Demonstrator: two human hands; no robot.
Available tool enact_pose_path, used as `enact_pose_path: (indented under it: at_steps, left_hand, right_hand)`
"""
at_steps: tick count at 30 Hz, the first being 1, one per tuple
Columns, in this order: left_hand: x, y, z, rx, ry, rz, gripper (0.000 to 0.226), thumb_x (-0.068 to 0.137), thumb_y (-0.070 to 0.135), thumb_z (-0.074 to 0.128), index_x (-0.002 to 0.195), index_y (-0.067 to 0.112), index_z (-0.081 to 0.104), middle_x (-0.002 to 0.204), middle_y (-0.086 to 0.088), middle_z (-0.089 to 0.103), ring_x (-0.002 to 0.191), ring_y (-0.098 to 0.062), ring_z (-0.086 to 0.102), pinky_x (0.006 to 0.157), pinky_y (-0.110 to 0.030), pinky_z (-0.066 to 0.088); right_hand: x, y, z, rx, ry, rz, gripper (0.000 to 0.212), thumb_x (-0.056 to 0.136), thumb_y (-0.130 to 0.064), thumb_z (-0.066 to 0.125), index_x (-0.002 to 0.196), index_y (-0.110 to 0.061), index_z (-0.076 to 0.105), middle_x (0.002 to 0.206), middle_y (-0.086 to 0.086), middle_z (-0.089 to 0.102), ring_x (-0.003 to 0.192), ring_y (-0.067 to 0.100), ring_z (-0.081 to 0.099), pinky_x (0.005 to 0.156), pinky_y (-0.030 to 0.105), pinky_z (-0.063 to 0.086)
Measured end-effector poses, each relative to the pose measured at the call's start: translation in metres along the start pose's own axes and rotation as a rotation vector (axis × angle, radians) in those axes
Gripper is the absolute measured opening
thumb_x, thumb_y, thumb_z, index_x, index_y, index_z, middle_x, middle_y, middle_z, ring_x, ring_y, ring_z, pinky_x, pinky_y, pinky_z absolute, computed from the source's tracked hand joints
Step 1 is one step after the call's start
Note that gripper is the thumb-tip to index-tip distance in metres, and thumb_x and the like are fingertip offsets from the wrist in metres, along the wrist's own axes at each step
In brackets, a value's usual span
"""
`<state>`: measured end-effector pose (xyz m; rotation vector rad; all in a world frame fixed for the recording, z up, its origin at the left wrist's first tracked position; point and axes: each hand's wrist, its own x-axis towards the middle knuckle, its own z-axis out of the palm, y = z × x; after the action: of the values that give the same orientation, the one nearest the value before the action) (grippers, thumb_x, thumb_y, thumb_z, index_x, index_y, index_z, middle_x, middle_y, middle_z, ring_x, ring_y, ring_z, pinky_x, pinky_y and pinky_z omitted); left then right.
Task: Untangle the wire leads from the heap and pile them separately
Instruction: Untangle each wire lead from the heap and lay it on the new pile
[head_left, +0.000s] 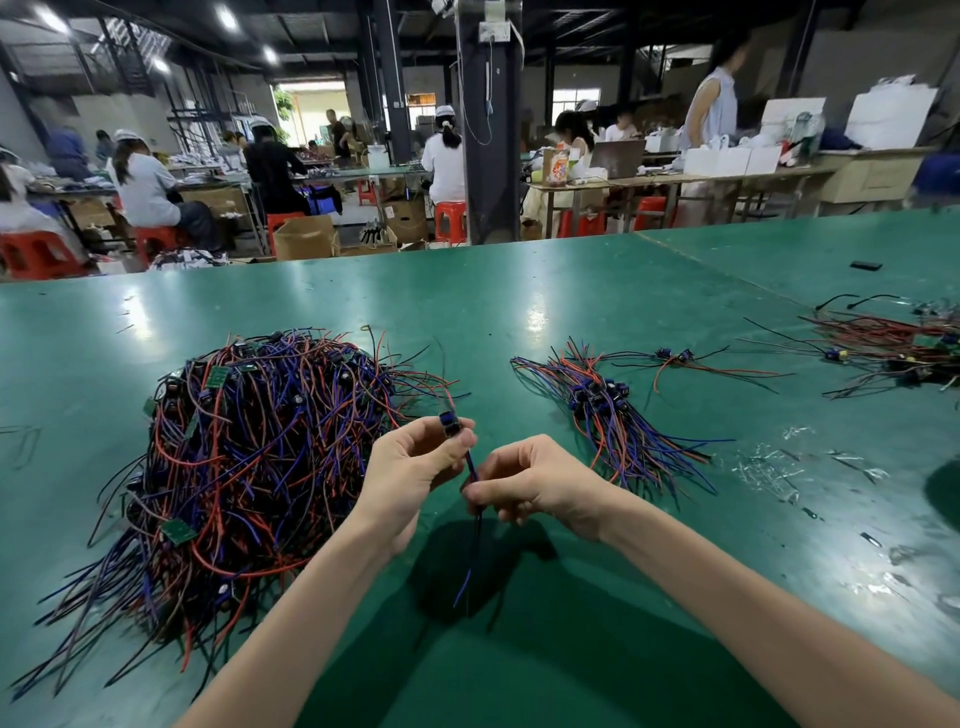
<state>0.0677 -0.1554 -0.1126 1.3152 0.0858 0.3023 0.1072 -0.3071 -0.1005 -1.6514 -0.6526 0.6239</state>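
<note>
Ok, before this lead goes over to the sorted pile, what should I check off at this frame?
1. Left hand holds the connector firmly: ok, the fingertips pinch it.
2. Right hand holds the lead lower down: ok, it is pinched just below the left hand.
3. Lead free of the heap: cannot tell. A red strand by the connector runs toward the heap.
4. Loose ends hang clear: ok. They dangle below the hands, beside the heap, above the table.
5. Sorted pile easy to reach: ok. It lies to the right, with bare table between it and the hands.
</note>
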Motion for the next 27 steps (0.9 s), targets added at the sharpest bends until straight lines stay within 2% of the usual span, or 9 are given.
enact_pose_path:
  at_steps: [2, 6, 9, 13, 18, 22, 27]
  left_hand:
    - [0.001, 0.000, -0.002, 0.004, 0.000, 0.013, 0.011, 0.072, 0.008, 0.069, 0.083, 0.010, 0.069, 0.070, 0.006, 0.069, 0.065, -0.003, 0.060, 0.061, -0.014, 0.051]
    - [0.003, 0.006, -0.003, -0.027, 0.070, 0.075, 0.005, 0.068, 0.014, 0.072, 0.073, 0.013, 0.071, 0.072, 0.002, 0.067, 0.066, -0.006, 0.059, 0.064, -0.016, 0.053]
    - [0.005, 0.009, -0.006, 0.021, 0.130, 0.137, 0.006, 0.077, 0.006, 0.070, 0.075, 0.012, 0.069, 0.066, 0.007, 0.067, 0.061, -0.003, 0.058, 0.061, -0.015, 0.052]
    - [0.005, 0.010, -0.009, 0.078, 0.167, 0.179, 0.005, 0.080, 0.002, 0.069, 0.079, 0.007, 0.069, 0.065, 0.006, 0.068, 0.057, -0.008, 0.061, 0.056, -0.017, 0.052]
    - [0.008, 0.012, -0.014, 0.030, 0.219, 0.180, 0.006, 0.081, -0.001, 0.068, 0.079, 0.005, 0.069, 0.070, 0.001, 0.066, 0.061, -0.018, 0.060, 0.054, -0.017, 0.052]
    - [0.008, 0.012, -0.015, 0.019, 0.203, 0.171, 0.004, 0.082, 0.000, 0.066, 0.082, 0.004, 0.067, 0.067, 0.006, 0.067, 0.058, -0.012, 0.061, 0.056, -0.019, 0.054]
    - [0.009, 0.013, -0.018, 0.000, 0.204, 0.148, 0.004, 0.083, 0.001, 0.065, 0.081, 0.004, 0.067, 0.065, 0.005, 0.065, 0.056, -0.013, 0.062, 0.056, -0.019, 0.055]
  right_hand:
    - [0.000, 0.001, 0.000, -0.008, 0.004, -0.022, 0.015, 0.081, -0.005, 0.071, 0.069, -0.013, 0.067, 0.065, 0.002, 0.068, 0.045, 0.007, 0.048, 0.043, 0.018, 0.037]
    - [0.000, 0.001, 0.004, -0.087, 0.033, -0.082, 0.007, 0.080, 0.001, 0.071, 0.078, -0.005, 0.067, 0.062, 0.003, 0.064, 0.044, 0.005, 0.047, 0.044, 0.017, 0.037]
    - [0.000, 0.002, 0.010, -0.172, 0.015, -0.118, 0.011, 0.078, 0.004, 0.072, 0.086, 0.003, 0.066, 0.065, 0.004, 0.062, 0.050, 0.004, 0.049, 0.047, 0.014, 0.039]
    - [-0.003, 0.004, 0.017, -0.325, -0.046, -0.176, 0.015, 0.076, 0.000, 0.074, 0.083, -0.008, 0.065, 0.068, -0.002, 0.061, 0.060, 0.005, 0.051, 0.060, 0.018, 0.042]
    - [-0.007, 0.002, 0.022, -0.339, -0.109, -0.206, 0.018, 0.076, -0.005, 0.078, 0.080, -0.012, 0.062, 0.065, -0.007, 0.059, 0.055, -0.002, 0.050, 0.057, 0.014, 0.041]
    - [-0.010, 0.000, 0.021, -0.299, -0.173, -0.208, 0.020, 0.075, -0.002, 0.077, 0.084, -0.011, 0.061, 0.069, -0.004, 0.060, 0.058, 0.001, 0.052, 0.060, 0.015, 0.043]
    - [-0.012, -0.002, 0.021, -0.300, -0.226, -0.211, 0.023, 0.077, 0.000, 0.075, 0.089, -0.011, 0.059, 0.071, -0.004, 0.058, 0.061, 0.001, 0.051, 0.060, 0.014, 0.043]
